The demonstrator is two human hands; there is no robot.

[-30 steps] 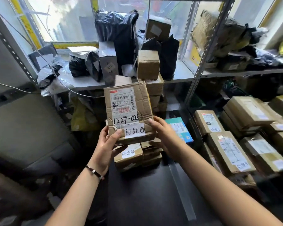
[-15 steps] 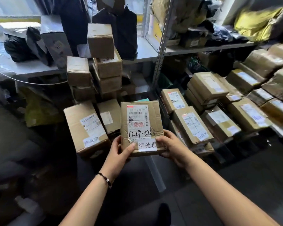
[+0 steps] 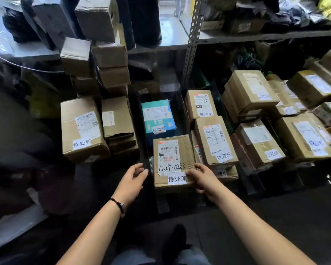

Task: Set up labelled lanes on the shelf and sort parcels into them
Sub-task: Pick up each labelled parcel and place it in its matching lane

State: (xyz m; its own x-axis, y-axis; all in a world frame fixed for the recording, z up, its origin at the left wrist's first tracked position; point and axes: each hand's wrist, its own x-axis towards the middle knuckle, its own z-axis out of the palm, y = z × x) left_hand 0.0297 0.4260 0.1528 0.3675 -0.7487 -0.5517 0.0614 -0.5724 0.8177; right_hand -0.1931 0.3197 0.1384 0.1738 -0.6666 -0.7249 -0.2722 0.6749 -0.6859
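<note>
A brown cardboard parcel marked 1229-0253, with a white handwritten label, lies on the dark low shelf in front of a teal parcel. My right hand still touches its right front corner, thumb on top. My left hand hovers just left of the parcel, fingers relaxed, apart from it. To the left stand labelled brown boxes; to the right lie more labelled parcels.
A perforated metal upright divides the shelving. Stacked small boxes and black bags crowd the upper left shelf. Rows of labelled cartons fill the right side. My shoe shows on the dark floor below.
I lowered the parcel from chest height onto the low shelf in front of the teal parcel. My left hand has let go and drawn slightly left; the view tilted downward.
</note>
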